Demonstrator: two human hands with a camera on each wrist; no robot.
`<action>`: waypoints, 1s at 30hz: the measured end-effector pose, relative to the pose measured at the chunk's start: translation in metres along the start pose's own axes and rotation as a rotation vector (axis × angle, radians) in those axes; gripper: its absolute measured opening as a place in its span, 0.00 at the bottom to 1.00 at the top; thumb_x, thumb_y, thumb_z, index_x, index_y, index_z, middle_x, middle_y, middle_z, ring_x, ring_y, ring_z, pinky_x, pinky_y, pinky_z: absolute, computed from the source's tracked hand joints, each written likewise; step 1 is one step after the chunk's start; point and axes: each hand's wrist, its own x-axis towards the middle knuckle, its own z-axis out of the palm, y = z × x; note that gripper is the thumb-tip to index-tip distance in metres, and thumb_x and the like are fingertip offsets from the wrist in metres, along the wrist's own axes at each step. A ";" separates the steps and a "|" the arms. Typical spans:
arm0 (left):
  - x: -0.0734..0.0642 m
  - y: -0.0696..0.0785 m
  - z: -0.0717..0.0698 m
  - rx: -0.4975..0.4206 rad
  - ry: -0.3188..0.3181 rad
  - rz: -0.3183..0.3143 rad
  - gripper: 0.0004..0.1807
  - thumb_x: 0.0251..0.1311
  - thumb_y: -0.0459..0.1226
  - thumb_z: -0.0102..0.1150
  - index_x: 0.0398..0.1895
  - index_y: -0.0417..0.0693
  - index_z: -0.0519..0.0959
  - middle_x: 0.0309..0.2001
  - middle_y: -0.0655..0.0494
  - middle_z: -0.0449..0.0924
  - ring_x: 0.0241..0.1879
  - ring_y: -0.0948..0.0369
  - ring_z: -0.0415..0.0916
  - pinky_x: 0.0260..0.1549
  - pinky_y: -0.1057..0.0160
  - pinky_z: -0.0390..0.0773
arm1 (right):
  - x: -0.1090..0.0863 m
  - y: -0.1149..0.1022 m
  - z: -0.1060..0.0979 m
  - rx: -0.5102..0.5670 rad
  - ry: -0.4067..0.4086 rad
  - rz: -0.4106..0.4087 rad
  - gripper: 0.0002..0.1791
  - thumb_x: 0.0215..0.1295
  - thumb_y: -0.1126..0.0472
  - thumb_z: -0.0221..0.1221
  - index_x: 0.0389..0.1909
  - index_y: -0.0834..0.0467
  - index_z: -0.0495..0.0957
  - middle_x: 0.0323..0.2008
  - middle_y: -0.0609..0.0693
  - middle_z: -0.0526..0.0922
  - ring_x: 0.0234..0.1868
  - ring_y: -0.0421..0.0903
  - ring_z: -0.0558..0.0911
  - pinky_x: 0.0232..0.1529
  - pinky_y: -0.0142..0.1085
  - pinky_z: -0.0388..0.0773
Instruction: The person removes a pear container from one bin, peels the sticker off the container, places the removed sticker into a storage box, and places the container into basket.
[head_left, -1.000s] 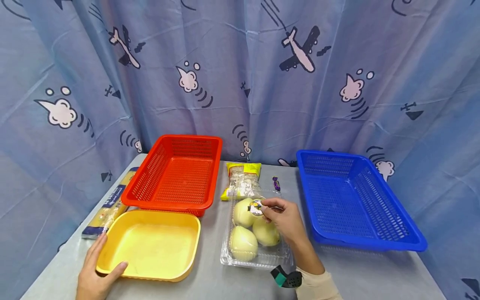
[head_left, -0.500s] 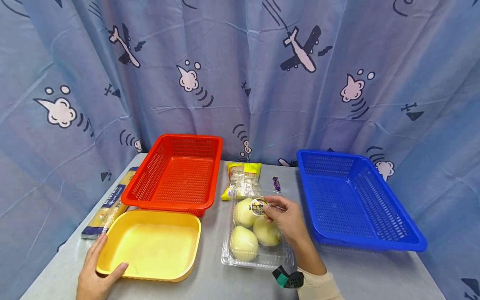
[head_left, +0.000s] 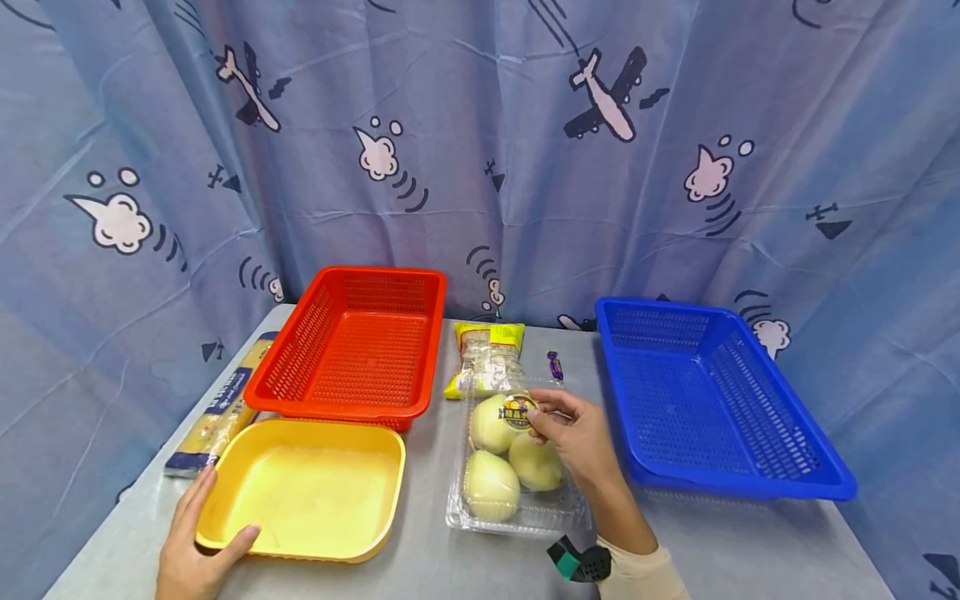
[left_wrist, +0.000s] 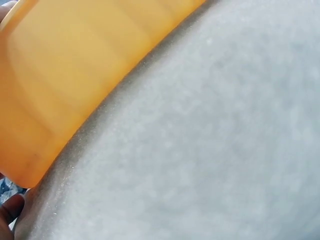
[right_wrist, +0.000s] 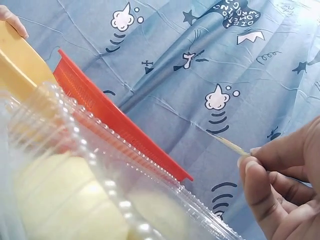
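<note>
My right hand [head_left: 577,433] pinches a round printed sticker [head_left: 517,412] between thumb and fingers, over a clear plastic clamshell box [head_left: 525,525]. Side-on in the right wrist view, the sticker [right_wrist: 231,146] shows as a thin edge beside the box's beaded lid rim. Inside the box lie three pale yellow-green fruits [head_left: 491,486], blurred through the plastic in the right wrist view. My left hand [head_left: 191,533] spreads around the near left corner of a yellow plastic basin [head_left: 300,429], fingers along its side and thumb on the front rim. Only that thumb [left_wrist: 11,209] and a fingertip show in the left wrist view.
Behind the basin stands a red slotted basket [head_left: 367,358]; a blue one [head_left: 690,400] is at the right. A long yellow-and-navy packet [head_left: 221,408] lies at the left edge. Behind the box are a yellow snack bag [head_left: 487,354] and a small purple-wrapped candy [head_left: 554,365].
The sticker, tilted and partly turned away one second ago, has been turned so its printed face shows. My right hand has shifted slightly right. My left hand keeps its place on the basin.
</note>
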 end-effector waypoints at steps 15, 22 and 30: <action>0.000 0.003 -0.001 0.002 -0.022 -0.036 0.52 0.50 0.40 0.73 0.76 0.48 0.53 0.74 0.44 0.49 0.72 0.54 0.44 0.66 0.67 0.40 | -0.015 -0.018 0.006 -0.004 -0.009 -0.020 0.15 0.57 0.81 0.60 0.47 0.75 0.78 0.30 0.61 0.76 0.23 0.45 0.79 0.23 0.32 0.77; 0.000 0.002 -0.001 -0.004 -0.022 -0.027 0.52 0.50 0.40 0.73 0.76 0.48 0.52 0.74 0.45 0.49 0.72 0.56 0.43 0.66 0.67 0.40 | -0.020 -0.026 0.013 -0.013 -0.028 -0.036 0.15 0.56 0.81 0.60 0.46 0.75 0.78 0.30 0.61 0.77 0.22 0.43 0.79 0.23 0.31 0.77; 0.000 0.002 -0.001 0.002 -0.034 -0.045 0.53 0.50 0.41 0.73 0.76 0.47 0.51 0.74 0.43 0.48 0.72 0.51 0.42 0.67 0.62 0.40 | -0.024 -0.036 0.019 -0.022 -0.052 -0.031 0.15 0.56 0.80 0.60 0.46 0.75 0.78 0.30 0.61 0.77 0.22 0.44 0.78 0.23 0.31 0.77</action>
